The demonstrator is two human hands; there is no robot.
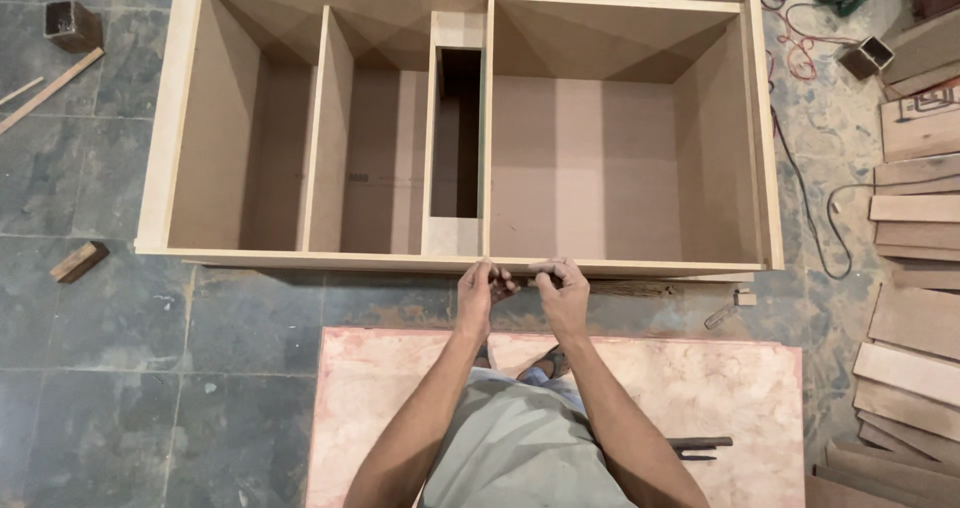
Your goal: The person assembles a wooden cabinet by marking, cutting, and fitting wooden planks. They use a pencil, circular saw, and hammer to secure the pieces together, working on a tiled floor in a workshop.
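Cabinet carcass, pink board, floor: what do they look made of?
Cabinet: looks like unfinished fibreboard or ply, with smooth uniform tan panels, paler front edges and no visible grain. Pink board: probably a plywood sheet with a mottled, worn pinkish coat, paler at the edges. Floor: dark grey stone-look tiles, with joint lines and cloudy mottling; matte and dusty. Both hands are at the cabinet's near edge.

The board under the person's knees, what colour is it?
Pale pink board, redder along its edges; head view.

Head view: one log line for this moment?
left hand: pinching small item, unclear | right hand: same | at cabinet front edge | board under person
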